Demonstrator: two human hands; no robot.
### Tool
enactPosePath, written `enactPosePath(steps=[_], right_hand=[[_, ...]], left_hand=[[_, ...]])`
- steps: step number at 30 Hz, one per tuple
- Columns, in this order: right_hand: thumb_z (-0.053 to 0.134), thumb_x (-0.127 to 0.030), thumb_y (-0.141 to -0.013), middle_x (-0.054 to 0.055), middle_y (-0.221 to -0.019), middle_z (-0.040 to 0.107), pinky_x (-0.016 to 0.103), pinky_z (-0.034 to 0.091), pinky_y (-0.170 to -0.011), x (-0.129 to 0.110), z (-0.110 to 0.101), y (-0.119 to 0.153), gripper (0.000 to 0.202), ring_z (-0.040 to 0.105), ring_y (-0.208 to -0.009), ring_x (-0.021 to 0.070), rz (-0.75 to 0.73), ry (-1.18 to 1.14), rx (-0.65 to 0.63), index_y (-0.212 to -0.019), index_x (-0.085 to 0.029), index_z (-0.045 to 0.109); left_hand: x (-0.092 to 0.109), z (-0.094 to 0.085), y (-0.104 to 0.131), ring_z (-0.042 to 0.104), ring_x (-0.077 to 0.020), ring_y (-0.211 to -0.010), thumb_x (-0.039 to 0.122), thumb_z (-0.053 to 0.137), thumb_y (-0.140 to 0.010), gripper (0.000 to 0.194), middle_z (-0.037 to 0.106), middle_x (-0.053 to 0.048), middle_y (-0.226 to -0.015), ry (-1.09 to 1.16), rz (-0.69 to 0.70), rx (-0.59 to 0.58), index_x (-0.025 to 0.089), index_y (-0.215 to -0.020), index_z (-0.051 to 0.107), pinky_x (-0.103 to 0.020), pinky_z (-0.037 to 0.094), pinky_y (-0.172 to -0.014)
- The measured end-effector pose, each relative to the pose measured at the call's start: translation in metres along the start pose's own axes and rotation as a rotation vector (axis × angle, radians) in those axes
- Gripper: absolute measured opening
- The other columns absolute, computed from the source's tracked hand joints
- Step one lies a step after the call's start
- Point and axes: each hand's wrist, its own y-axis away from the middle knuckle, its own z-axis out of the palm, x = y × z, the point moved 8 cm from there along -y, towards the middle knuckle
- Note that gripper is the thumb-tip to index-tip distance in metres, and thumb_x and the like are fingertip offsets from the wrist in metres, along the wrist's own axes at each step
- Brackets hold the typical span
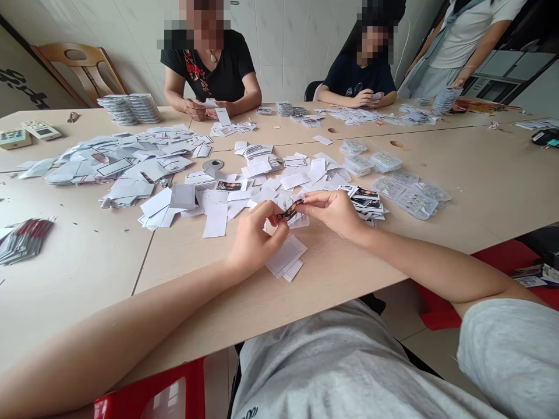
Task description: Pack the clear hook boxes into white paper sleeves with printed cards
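Observation:
Between my two hands is a small dark printed card (290, 210), seen nearly edge-on and bent. My left hand (261, 235) pinches its left end between thumb and fingers. At the other end, the fingertips of my right hand (332, 210) are closed on it. Just beneath the card, partly hidden by my fingers, lies a clear plastic box (301, 222). A few white cards (286, 256) rest on the table near my left hand. To the right of my right hand is a stack of dark printed cards (367, 203).
Loose white cards (257, 169) spread ahead of my hands, with a bigger heap (126, 151) at left. Several clear boxes (413, 201) sit to the right. A tape roll (213, 165) lies among the cards. Two people sit across the table (480, 192); another stands at right.

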Motion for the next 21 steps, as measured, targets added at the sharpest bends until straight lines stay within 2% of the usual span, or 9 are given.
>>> enactPosePath(steps=[6,12,21], right_hand=[[0.081,-0.036,-0.059,0.007,-0.094,0.073,0.036,0.052,-0.088,0.004,-0.002,0.000,0.028,0.067,-0.092,0.0219,0.024,-0.102,0.017,-0.080,-0.018,0.075],[0.077,-0.036,-0.065,0.006,-0.086,0.073,0.035,0.049,-0.090,-0.005,0.000,0.001,0.020,0.066,-0.097,0.0226,-0.013,0.011,0.016,-0.075,-0.019,0.076],[0.073,-0.034,-0.071,0.007,-0.090,0.072,0.034,0.049,-0.089,-0.003,-0.006,-0.001,0.017,0.067,-0.093,0.0221,-0.049,0.063,0.042,-0.071,-0.017,0.074]], left_hand=[[-0.001,0.000,0.000,0.049,-0.0124,-0.065,0.017,0.050,-0.075,0.003,0.056,0.001,-0.069,0.025,-0.017,0.002,0.020,-0.074,0.050,-0.024,0.039,-0.058],[-0.005,0.002,-0.001,0.048,-0.0125,-0.065,0.018,0.049,-0.075,0.006,0.056,0.001,-0.070,0.014,-0.098,-0.033,0.019,-0.079,0.054,-0.023,0.038,-0.057],[-0.024,0.006,-0.006,0.048,-0.0118,-0.060,0.030,0.055,-0.077,0.015,0.062,-0.001,-0.071,0.066,-0.221,-0.047,0.017,-0.081,0.062,-0.026,0.039,-0.058]])
